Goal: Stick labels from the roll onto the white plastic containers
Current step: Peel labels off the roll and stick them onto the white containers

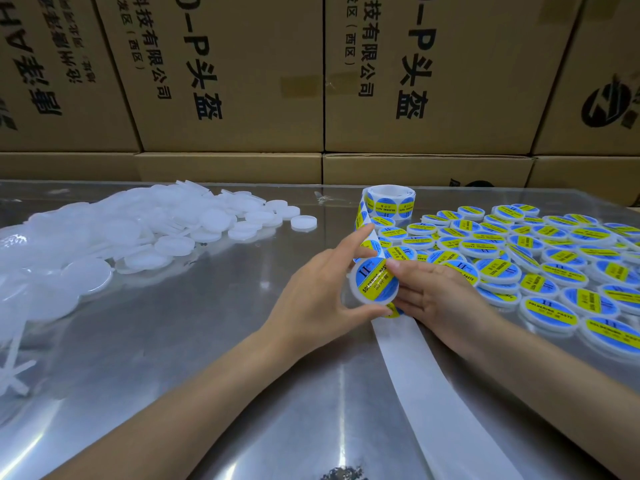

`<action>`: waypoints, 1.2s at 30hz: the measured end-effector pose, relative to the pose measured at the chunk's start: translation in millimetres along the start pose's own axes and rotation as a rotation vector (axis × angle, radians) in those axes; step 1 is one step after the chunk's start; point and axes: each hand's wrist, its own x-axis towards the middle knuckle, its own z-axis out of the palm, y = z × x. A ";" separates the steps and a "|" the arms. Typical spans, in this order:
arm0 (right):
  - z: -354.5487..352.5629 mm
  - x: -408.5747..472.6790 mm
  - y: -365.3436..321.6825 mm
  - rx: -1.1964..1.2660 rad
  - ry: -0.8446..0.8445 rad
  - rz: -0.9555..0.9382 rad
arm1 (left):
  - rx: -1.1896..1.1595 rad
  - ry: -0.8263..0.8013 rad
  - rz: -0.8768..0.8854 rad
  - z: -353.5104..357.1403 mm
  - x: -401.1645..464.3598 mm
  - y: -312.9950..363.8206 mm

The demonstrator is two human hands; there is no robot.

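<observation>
Spent white backing strip (426,372) trails across the shiny metal table (173,341) toward you. Your left hand (311,296) grips a round white container (374,284), tilted; your right hand (429,292) presses its blue-yellow label (375,280). Labelled containers (554,258) crowd right, blank discs (145,226) left. Beyond: roll (388,201), cardboard boxes (242,81).
</observation>
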 end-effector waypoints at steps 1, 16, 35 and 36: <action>0.3 -0.1 0.1 -0.002 0.005 -0.002 | -0.003 0.002 -0.001 0.2 -0.2 0.1; 4.6 -4.2 0.8 0.000 0.027 -0.068 | -0.047 0.033 0.001 1.2 0.0 3.7; 6.6 -0.4 -0.9 -0.691 0.072 -0.567 | -0.171 0.106 -0.012 -1.1 0.3 5.4; 4.0 0.5 -4.1 -0.717 0.012 -0.544 | -0.165 0.097 -0.013 -0.9 -0.4 5.5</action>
